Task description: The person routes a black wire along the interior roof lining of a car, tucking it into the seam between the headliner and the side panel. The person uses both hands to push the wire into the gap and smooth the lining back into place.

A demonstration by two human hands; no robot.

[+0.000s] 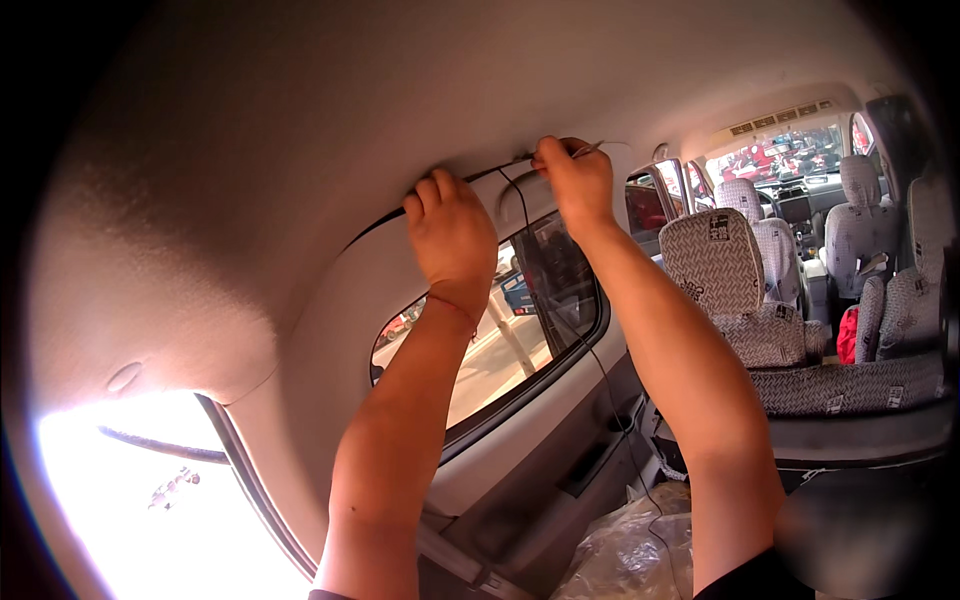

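Note:
My left hand point(452, 232) is raised to the edge of the headliner point(330, 130), its fingers curled into the dark gap point(375, 227) above the side trim panel point(330, 320). Farther forward along that seam, my right hand point(575, 185) is closed in a pinch. A thin stick-like tool point(588, 149) pokes out from its fingers; its exact kind is hard to make out. Between the two hands a thin black cable point(521, 205) comes out of the gap. It hangs down past the side window point(480, 350) and the lower trim to the cargo floor.
A clear plastic bag point(630, 550) lies below my right arm. Patterned covered seats point(712, 262) stand to the right, with a red item point(848, 335) among them. Bright light comes through the rear opening point(150, 500) at lower left. A ceiling vent point(780, 117) is near the front.

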